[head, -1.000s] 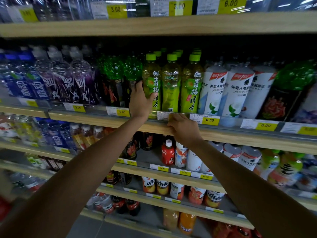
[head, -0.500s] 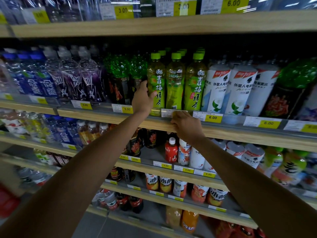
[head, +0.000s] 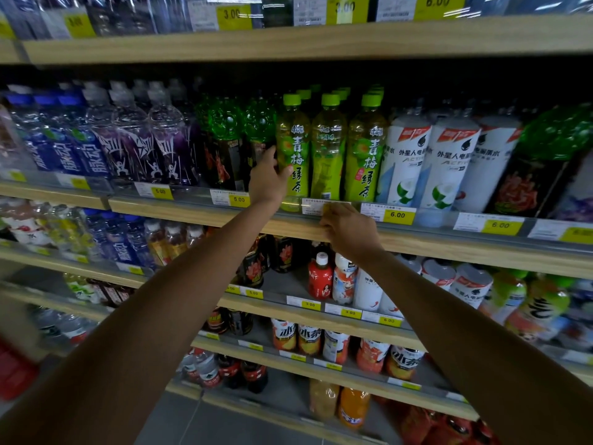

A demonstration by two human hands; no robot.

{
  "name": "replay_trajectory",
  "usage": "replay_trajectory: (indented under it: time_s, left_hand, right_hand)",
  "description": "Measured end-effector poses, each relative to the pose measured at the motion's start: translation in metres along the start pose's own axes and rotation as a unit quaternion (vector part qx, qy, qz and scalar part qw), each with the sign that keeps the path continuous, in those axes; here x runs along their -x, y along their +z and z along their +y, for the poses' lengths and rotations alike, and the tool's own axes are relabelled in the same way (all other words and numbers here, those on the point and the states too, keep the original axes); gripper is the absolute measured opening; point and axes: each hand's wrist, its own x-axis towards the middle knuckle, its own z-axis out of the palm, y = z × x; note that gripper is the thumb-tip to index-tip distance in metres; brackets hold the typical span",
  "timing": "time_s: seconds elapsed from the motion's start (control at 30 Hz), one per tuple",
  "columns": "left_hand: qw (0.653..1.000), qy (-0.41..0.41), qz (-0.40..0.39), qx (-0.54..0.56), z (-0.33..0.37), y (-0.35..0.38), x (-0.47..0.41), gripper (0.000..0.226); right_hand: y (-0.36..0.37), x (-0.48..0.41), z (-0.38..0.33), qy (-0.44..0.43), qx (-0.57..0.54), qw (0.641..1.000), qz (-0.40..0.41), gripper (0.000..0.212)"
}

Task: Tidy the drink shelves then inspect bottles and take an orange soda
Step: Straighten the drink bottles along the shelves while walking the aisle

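My left hand (head: 268,183) reaches into the upper drink shelf (head: 199,216). Its thumb lies across the front of a green tea bottle (head: 294,146) with a light green cap, and its fingers go in along the bottle's left side, beside a dark bottle with a green top (head: 256,123). My right hand (head: 349,231) rests on the wooden shelf edge just below, fingers curled onto a white and yellow price tag (head: 313,207) in the label strip. Two more green tea bottles (head: 329,149) stand to the right. An orange soda bottle (head: 353,409) stands on the bottom shelf.
Blue and purple water bottles (head: 134,139) fill the shelf's left part, white bottles (head: 446,162) the right. Lower shelves hold red, white and orange-labelled bottles (head: 319,277). Another wooden shelf (head: 288,43) runs close above the bottle caps.
Both hands stay where they were, the left on the green tea bottle and the right at the price tag. Only my view has shifted slightly.
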Motion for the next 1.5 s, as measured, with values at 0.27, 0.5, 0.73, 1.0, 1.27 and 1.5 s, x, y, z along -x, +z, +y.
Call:
replay_trajectory:
  time_s: [0.27,0.5,0.73,1.0,1.27,1.5]
  left_hand:
    - [0.987,0.060,0.023,-0.146,-0.017,0.019,0.050,0.056]
    - [0.887,0.302,-0.079,-0.339,-0.007,0.045,0.079,0.055]
    - [0.842,0.374,-0.134,-0.366,0.057,0.113,0.101,0.073]
    - [0.843,0.350,-0.099,-0.396,0.093,0.162,0.119,0.075]
    - [0.881,0.298,-0.101,-0.355,0.107,0.168,0.120,0.070]
    - [0.892,0.259,-0.123,-0.349,0.117,0.167,0.121,0.074]
  right_hand:
    - [-0.004,0.016,0.001,-0.014,0.001,1.000,-0.028,0.035]
    - [-0.027,0.074,0.045,-0.010,0.005,0.999,0.053,0.027]
    - [-0.062,0.119,0.112,0.119,0.051,0.990,0.064,0.029]
    - [-0.113,0.134,0.178,0.197,0.059,0.966,0.156,0.031]
    - [-0.156,0.101,0.214,0.191,0.037,0.945,0.264,0.044]
    - [-0.172,0.072,0.223,0.234,0.040,0.943,0.235,0.072]
